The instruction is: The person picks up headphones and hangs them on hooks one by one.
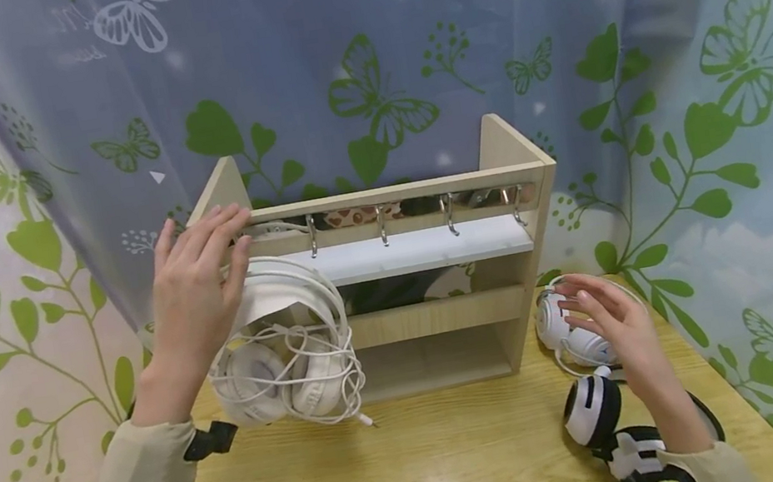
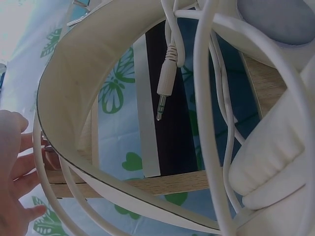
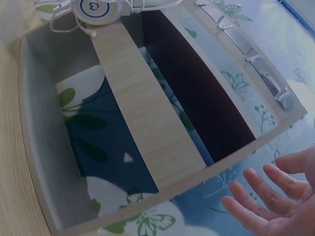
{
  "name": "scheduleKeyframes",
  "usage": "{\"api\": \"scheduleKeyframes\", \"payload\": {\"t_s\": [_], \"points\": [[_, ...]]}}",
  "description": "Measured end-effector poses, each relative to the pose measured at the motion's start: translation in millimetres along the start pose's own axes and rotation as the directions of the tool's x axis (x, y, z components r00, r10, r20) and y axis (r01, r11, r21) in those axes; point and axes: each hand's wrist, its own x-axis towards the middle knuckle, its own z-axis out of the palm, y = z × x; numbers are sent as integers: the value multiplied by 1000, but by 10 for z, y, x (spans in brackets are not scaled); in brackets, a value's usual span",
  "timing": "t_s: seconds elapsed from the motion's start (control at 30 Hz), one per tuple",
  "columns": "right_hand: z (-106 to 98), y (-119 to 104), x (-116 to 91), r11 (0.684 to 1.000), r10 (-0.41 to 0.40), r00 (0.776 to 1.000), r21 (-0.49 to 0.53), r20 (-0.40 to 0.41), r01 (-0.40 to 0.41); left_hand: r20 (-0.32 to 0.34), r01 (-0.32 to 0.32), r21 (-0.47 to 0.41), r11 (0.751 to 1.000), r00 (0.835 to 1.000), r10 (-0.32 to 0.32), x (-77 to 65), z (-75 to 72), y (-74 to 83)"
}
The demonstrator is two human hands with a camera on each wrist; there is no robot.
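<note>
White headphones with their cord wound about the ear cups hang at the left end of a small wooden rack. My left hand lies at the rack's top left corner, fingers extended over the edge and thumb beside the headband. In the left wrist view, the headband loops past the fingers, and the cord's plug dangles inside it. Over to the right, my right hand is held in the air with loosely spread fingers, holding nothing. It overlaps a second pair of white headphones in the head view.
Several metal hooks line the rack's upper rail; those right of the hanging headphones carry nothing. Black-and-white headphones lie on the wooden table at the front right. A patterned curtain stands behind and around the table.
</note>
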Motion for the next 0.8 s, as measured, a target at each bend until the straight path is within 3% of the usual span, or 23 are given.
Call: {"api": "scheduleKeyframes", "payload": {"t_s": [0.37, 0.63, 0.8], "points": [[-217, 30, -77, 999, 16, 999, 46, -37, -15, -9, 1, -5, 1000, 1000, -1, 7, -9, 14], [-311, 95, -163, 1000, 26, 999, 10, -46, -26, -14, 7, -9, 1000, 1000, -7, 10, -3, 12], [-380, 171, -230, 996, 43, 998, -76, -52, -47, -15, 8, -7, 1000, 1000, -8, 7, 2, 11]]}}
